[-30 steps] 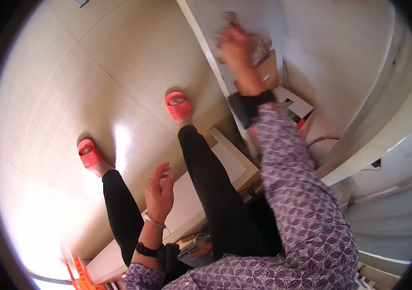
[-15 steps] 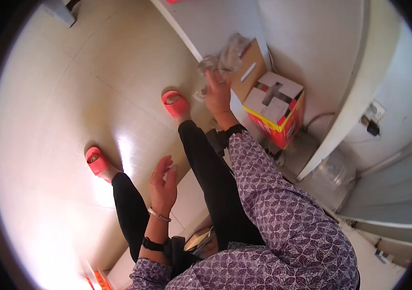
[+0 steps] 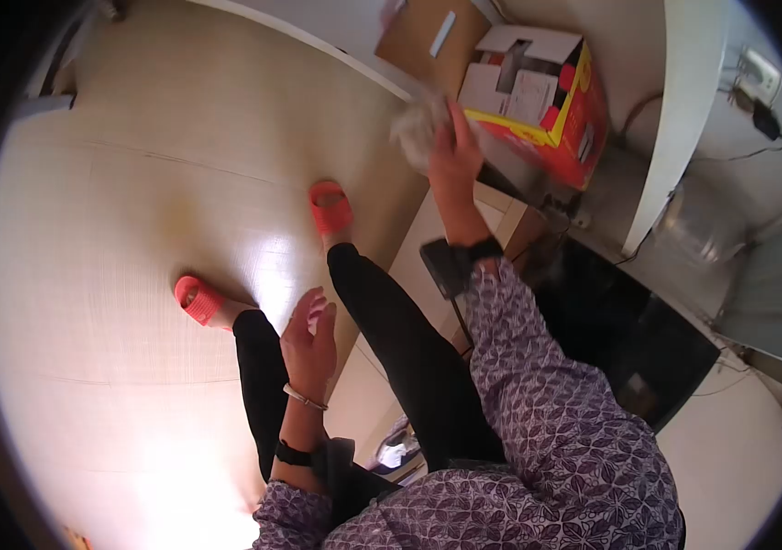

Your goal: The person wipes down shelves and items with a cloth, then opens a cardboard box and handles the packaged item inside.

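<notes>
My right hand (image 3: 455, 174) reaches forward, its fingers closed on a crumpled greyish cloth (image 3: 417, 128) that is blurred by motion. The cloth hangs just in front of a red and yellow carton (image 3: 538, 135) with its flaps up; whether they touch I cannot tell. My left hand (image 3: 310, 348) is held above my leg, fingers loosely curved and apart, with nothing in it. A bracelet and a dark strap circle the left wrist; a dark strap with a black block sits on the right.
A glossy black panel (image 3: 611, 321) lies right of my right forearm. A white upright board (image 3: 689, 119) stands beside the carton, with a wall socket (image 3: 759, 78) and cables beyond. Red slippers (image 3: 330, 208) are on my feet over the pale floor (image 3: 134, 220).
My view has shifted, bringing the black panel into sight and the carton higher. My right hand with the cloth has come from beside the cardboard flap to the carton's front. The left hand stays similar.
</notes>
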{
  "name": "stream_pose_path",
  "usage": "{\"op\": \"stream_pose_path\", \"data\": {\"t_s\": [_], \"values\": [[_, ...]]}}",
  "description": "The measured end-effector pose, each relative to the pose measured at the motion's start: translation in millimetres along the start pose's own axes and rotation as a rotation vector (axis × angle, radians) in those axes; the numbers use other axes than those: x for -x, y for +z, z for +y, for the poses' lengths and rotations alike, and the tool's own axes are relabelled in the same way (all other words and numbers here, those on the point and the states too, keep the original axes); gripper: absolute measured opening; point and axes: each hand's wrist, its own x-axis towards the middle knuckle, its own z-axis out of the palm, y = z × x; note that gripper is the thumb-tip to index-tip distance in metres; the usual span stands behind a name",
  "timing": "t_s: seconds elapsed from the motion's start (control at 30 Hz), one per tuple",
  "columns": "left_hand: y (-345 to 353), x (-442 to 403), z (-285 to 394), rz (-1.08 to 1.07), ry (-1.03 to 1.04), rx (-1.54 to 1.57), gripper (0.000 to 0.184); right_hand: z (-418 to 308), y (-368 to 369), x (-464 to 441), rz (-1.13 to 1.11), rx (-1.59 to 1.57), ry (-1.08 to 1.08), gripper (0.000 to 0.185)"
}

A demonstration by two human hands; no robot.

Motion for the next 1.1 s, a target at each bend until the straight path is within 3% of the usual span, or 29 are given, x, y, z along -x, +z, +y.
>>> {"op": "stream_pose_path", "data": {"t_s": [0.03, 0.1, 0.2, 0.3, 0.5, 0.6, 0.7, 0.8, 0.9, 0.97, 1.0, 1.1], "values": [[5.7, -0.2, -4.4, -0.027, -0.007, -0.022, 0.032, -19.0, 6.1, -20.2, 0.012, -0.016, -0.132, 0.036], [22.3, 2.3, -6.9, -0.064, -0.009, -0.064, 0.034, 18.2, 56.4, -54.8, -0.023, 0.215, -0.514, 0.051], [39.2, 2.0, -11.0, -0.115, -0.033, -0.135, 0.034, 18.8, 53.7, -61.3, -0.082, 0.286, -0.548, 0.052], [48.6, 5.6, -11.7, -0.1, -0.05, -0.157, 0.033, 66.4, 38.8, -34.0, -0.082, 0.399, -0.456, 0.054], [68.2, 0.1, -26.9, -0.105, -0.04, -0.199, 0.032, 100.9, -27.2, -26.2, -0.379, 0.387, -0.422, 0.054], [73.9, -7.2, -20.2, -0.103, -0.034, -0.224, 0.032, 116.7, -23.6, -8.7, -0.277, 0.429, -0.382, 0.051], [73.7, -6.8, -21.6, -0.093, -0.035, -0.195, 0.033, 140.2, -33.7, -1.2, -0.377, 0.484, -0.235, 0.044], [73.7, -3.8, -24.5, -0.089, -0.009, -0.193, 0.032, 156.5, -57.1, -11.5, -0.284, 0.742, -0.133, 0.036], [70.7, 0.3, -32.9, -0.106, -0.02, -0.201, 0.031, 207.4, -48.1, -11.2, -0.194, 0.707, 0.22, 0.025], [69.3, 2.4, -36.9, -0.1, -0.052, -0.131, 0.031, 272.3, -18.3, -20.4, -0.312, 1.034, -0.068, 0.016], [67.8, 2.9, -34.1, -0.097, -0.052, -0.162, 0.031, 311.1, 2.9, -24.6, -0.267, 1.079, -0.133, 0.016], [63.6, 1.2, -27.5, -0.076, -0.04, -0.176, 0.032, 284.8, -16.6, -17.0, -0.449, 1.203, -0.341, 0.015]]}}
